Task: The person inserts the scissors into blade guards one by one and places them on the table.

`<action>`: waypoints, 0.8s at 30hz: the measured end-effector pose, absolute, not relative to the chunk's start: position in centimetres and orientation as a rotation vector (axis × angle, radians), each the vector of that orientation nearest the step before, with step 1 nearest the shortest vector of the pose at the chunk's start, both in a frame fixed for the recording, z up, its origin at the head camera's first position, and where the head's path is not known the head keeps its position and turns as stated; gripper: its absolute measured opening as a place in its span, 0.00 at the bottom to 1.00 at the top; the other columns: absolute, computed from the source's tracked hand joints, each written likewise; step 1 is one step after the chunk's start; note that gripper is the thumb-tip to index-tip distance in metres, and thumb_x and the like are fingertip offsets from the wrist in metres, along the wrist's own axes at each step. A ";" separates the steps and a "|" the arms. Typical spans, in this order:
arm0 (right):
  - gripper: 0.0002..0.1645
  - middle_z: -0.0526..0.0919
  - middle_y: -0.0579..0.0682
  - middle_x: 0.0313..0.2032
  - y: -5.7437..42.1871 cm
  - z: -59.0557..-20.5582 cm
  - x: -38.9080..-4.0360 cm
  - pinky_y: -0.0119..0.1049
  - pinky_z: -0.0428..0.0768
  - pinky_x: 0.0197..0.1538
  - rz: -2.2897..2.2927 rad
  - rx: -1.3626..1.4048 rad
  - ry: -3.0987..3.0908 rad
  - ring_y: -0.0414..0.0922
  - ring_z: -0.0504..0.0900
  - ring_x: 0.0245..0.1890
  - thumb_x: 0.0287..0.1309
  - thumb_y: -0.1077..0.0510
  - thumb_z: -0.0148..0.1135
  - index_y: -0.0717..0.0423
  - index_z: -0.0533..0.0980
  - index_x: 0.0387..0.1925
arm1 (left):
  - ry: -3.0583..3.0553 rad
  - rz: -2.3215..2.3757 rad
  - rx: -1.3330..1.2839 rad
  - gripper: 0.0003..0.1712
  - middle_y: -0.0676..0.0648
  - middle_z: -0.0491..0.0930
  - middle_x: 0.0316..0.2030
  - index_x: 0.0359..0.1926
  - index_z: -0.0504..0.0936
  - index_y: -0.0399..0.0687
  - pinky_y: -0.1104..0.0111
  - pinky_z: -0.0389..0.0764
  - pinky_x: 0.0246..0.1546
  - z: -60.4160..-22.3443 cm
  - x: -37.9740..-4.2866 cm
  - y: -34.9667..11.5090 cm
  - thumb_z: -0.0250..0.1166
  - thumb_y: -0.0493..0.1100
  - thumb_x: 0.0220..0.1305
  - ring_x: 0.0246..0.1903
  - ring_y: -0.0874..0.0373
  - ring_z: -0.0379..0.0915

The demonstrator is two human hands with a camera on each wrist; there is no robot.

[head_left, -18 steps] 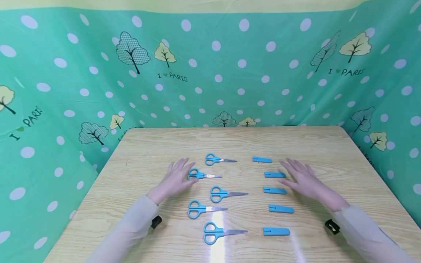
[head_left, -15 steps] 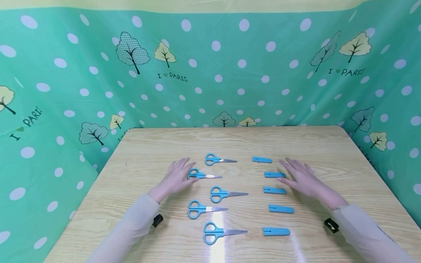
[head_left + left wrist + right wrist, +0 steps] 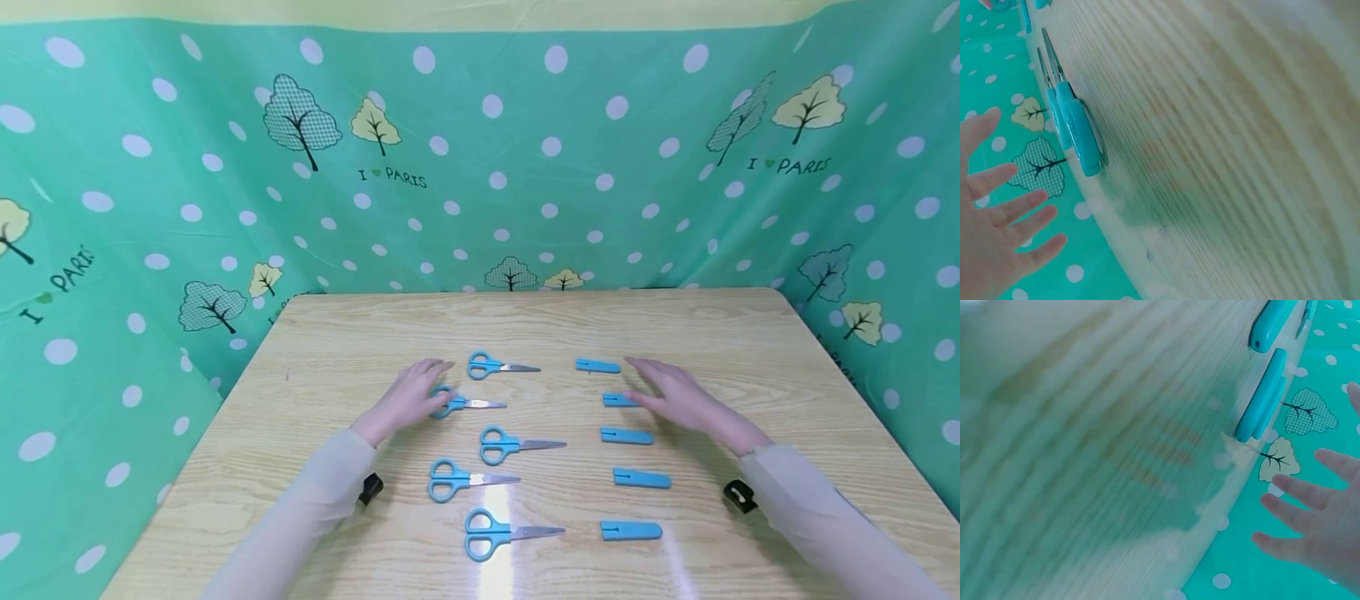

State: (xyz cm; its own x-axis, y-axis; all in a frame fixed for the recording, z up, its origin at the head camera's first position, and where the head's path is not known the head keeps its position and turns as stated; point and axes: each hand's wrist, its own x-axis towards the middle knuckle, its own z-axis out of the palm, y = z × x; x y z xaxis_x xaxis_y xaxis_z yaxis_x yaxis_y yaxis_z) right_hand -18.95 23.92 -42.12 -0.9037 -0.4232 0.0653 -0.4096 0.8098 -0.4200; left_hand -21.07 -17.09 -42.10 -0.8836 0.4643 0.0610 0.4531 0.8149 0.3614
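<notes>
My left hand (image 3: pixel 407 398) and right hand (image 3: pixel 676 400): fingers apart.
Between the wood-grain tabletop (image 3: pixel 525 322) side edges: loop-handled scissors (image 3: pixel 509 445), slim blue sheaths (image 3: pixel 627 436).

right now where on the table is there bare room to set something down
Bare table shows between the green curtain and the farthest scissors and blue cover, and outward of the left hand and right hand. A narrow lane separates the scissors from the covers. Crowded: the scissors and cover columns, especially the second-farthest row, by the hands.

Wood-grain table (image 3: pixel 360 333); on it five blue-handled scissors (image 3: pixel 501 532); five blue sheaths (image 3: pixel 633 531).
</notes>
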 end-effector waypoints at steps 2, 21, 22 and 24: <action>0.37 0.62 0.67 0.58 23.8 -42.1 -19.3 0.59 0.58 0.56 -0.695 -0.662 2.945 0.64 0.60 0.57 0.59 0.47 0.52 0.64 0.56 0.62 | 2.958 0.584 0.754 0.31 0.38 0.66 0.55 0.60 0.64 0.41 0.49 0.58 0.56 -42.1 -21.4 -16.9 0.56 0.51 0.60 0.56 0.43 0.60; 0.36 0.62 0.68 0.58 23.1 -42.7 -22.3 0.57 0.62 0.55 -0.889 -0.538 2.791 0.63 0.61 0.57 0.59 0.45 0.52 0.66 0.59 0.60 | 2.909 0.654 0.737 0.24 0.40 0.71 0.49 0.54 0.70 0.40 0.56 0.67 0.52 -42.3 -24.2 -14.8 0.58 0.46 0.60 0.50 0.47 0.67; 0.36 0.62 0.68 0.57 23.1 -42.8 -22.4 0.56 0.63 0.54 -0.893 -0.531 2.789 0.63 0.61 0.56 0.58 0.46 0.52 0.66 0.59 0.60 | 2.910 0.647 0.739 0.23 0.39 0.71 0.49 0.54 0.71 0.39 0.57 0.67 0.52 -42.3 -24.3 -14.7 0.58 0.46 0.60 0.50 0.47 0.67; 0.35 0.63 0.68 0.57 22.9 -42.7 -22.6 0.56 0.64 0.54 -0.902 -0.525 2.786 0.63 0.62 0.56 0.58 0.47 0.53 0.66 0.60 0.59 | 2.914 0.637 0.743 0.22 0.40 0.72 0.49 0.53 0.72 0.39 0.57 0.68 0.52 -42.3 -24.6 -14.4 0.58 0.46 0.59 0.50 0.47 0.67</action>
